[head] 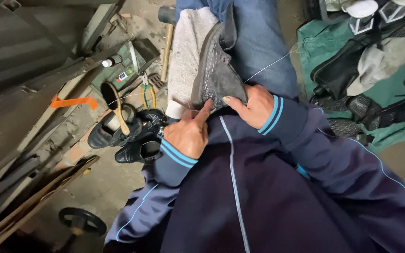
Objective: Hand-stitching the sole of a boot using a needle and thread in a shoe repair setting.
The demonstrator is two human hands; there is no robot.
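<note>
Stitching step: shoe [219,70] lies on the lap at 12 o'clock. Right hand [255,107] fingers clamp its heel; left hand [191,133] pinches at the seam. Next move likely requires drawing the thread [270,65] taut.

Shoes [127,136] (black) on floor [104,182]

Dim, flat daylight, no hard shadows. Upper left and lower left of the frame fall into deep shade. Brightest patch at the upper right, on the pale objects [362,9] there, slightly washed out. Wide-angle stretch bends the edges. Centre sharp; lower corners soft. No glare, slight motion blur at the margins
</note>
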